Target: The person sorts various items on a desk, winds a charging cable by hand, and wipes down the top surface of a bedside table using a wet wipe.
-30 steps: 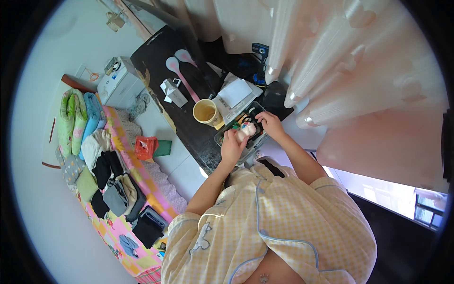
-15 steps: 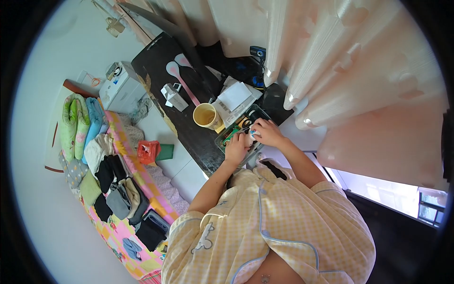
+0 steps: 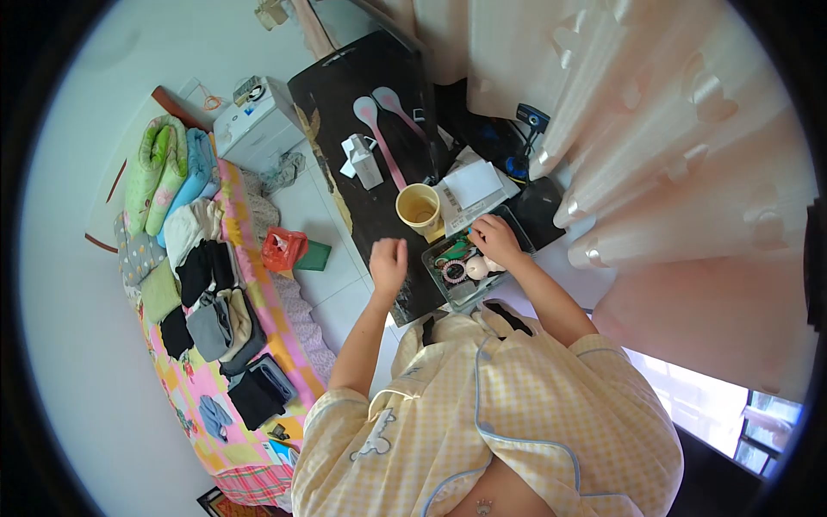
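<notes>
1. My right hand [image 3: 495, 242] reaches over the box [image 3: 466, 304], its fingers bent down among the small things at the far side. I cannot tell whether they grasp anything.
2. My left hand [image 3: 389, 265] is apart from the box, raised by the near left edge of the worktop [image 3: 372, 226]. Its fingers are curled; I cannot tell whether they close on anything.
3. The round pale thing [image 3: 477, 268] lies inside the box, on the side nearer me, just below my right hand. A beaded ring [image 3: 453, 272] sits just left of it, and a green thing [image 3: 455, 251] lies beyond the ring.
4. Just beyond the box stands the yellow cup [image 3: 419, 224], upright. Papers [image 3: 474, 184] lie to its right.
5. Farther back, two pink-handled things with pale round ends lie side by side, the left one [image 3: 386, 153] next to the white carton [image 3: 367, 165].
6. A webcam [image 3: 533, 117] is by the curtain [image 3: 672, 181], beyond the papers.
7. Off to my left, a red bag [image 3: 283, 249] is beside a green bin [image 3: 314, 256] on the floor, and folded clothes [image 3: 209, 329] lie on the bed [image 3: 202, 452].
</notes>
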